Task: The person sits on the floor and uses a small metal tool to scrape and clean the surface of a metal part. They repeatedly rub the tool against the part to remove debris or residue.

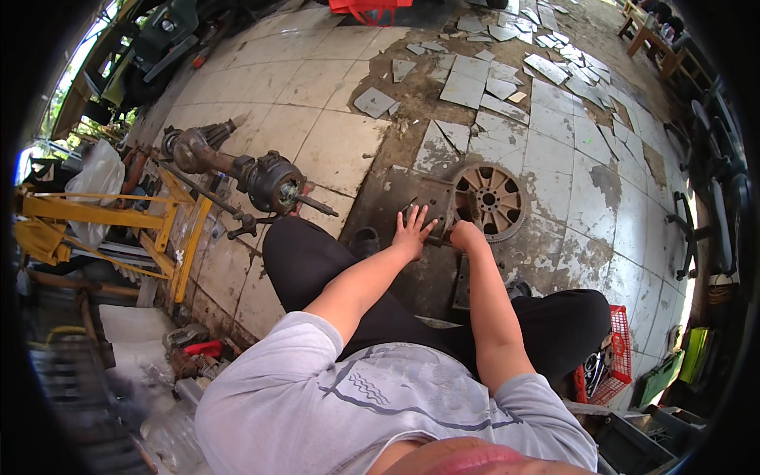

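Note:
My left hand [412, 232] lies with fingers spread on a dark, greasy metal plate [432, 192] in front of me. Close to its right, my right hand [469, 237] is closed in a fist at the plate's right side. Whatever is inside that fist is hidden; a brown, rough-looking piece [475, 207] shows just beyond it, and I cannot tell whether the two are joined. A round, rusty flywheel [504, 204] with a toothed rim and several openings lies flat on the floor, right beside the plate and the right hand.
An axle assembly [214, 162] lies at the left, near my knee, with a yellow metal frame [95, 210] beyond it. Broken floor tiles [467, 79] are scattered ahead. A red basket [620, 348] of tools stands at the right. Office-chair parts [687, 233] line the right edge.

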{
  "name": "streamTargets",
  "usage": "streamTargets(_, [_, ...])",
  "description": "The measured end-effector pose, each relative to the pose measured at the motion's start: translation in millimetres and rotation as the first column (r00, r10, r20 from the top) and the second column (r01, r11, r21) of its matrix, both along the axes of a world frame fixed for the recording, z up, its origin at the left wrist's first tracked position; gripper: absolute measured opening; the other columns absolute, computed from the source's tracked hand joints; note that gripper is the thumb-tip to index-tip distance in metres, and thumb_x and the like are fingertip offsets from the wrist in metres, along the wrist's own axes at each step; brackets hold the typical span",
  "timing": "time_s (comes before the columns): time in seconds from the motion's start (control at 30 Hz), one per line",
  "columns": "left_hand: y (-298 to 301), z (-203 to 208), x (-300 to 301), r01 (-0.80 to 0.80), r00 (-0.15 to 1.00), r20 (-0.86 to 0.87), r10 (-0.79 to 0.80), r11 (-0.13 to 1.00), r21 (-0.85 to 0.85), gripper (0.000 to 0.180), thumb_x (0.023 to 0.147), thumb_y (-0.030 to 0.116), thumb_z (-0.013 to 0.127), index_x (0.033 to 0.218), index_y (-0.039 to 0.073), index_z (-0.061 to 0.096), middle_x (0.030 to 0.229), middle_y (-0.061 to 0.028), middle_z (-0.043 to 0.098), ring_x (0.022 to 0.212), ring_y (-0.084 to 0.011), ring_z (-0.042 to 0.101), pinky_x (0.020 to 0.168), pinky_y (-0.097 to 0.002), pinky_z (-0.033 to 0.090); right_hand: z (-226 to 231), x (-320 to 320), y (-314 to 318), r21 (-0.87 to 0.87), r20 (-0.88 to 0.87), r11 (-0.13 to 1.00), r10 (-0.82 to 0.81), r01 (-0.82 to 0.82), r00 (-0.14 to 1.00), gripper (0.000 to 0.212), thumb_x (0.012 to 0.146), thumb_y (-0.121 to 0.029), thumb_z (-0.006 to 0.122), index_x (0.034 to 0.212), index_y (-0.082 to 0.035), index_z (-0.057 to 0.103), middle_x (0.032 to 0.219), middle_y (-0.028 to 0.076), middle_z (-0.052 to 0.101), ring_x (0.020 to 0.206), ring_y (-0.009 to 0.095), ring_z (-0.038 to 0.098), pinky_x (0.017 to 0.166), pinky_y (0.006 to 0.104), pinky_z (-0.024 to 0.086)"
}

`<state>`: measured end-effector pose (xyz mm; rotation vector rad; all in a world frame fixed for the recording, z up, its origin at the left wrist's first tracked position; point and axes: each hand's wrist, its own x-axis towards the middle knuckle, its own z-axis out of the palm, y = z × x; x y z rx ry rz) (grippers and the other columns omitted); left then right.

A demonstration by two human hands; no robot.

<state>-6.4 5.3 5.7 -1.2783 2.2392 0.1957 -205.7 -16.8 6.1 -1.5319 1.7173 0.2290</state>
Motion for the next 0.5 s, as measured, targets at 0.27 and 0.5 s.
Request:
streamTargets(0.27, [3.8,-15.7,13.9,0.01,0.999,0.036,-0.008,0.999,-0.051,0.112,0.09,0.041,0.075,0.171,0.03,-0.001,0.175,-0.0157,-0.02,0.161,-0.0401,-0.015,0.123,-0.0713,0.006,30.6,19.2,8.1,-0.008,-0.047,0.999,0.05,-0.05,0.998,0.036,0.09,-0.019,0.065,0.121,-0.006,0.077,0.127,0.018,0.073,0.119,0.035,0.07,0.098,0.0495,0.057])
streamTargets(0.5, [-5.0,-3.3,-4.3,0.023,1.0,-0.018,-0.023,1.0,-0.004,0.113,0.089,0.041,0.075,0.171,0.03,-0.001,0.175,-0.0154,-0.019,0.162,-0.0402,-0.015,0.124,-0.0706,0.007,-10.6,3.4,11.7,-0.067,-0.089,0.998,0.013,-0.019,0.996,0.031,0.09,-0.016,0.064,0.116,-0.006,0.079,0.125,0.02,0.073,0.116,0.036,0.071,0.094,0.0482,0.059])
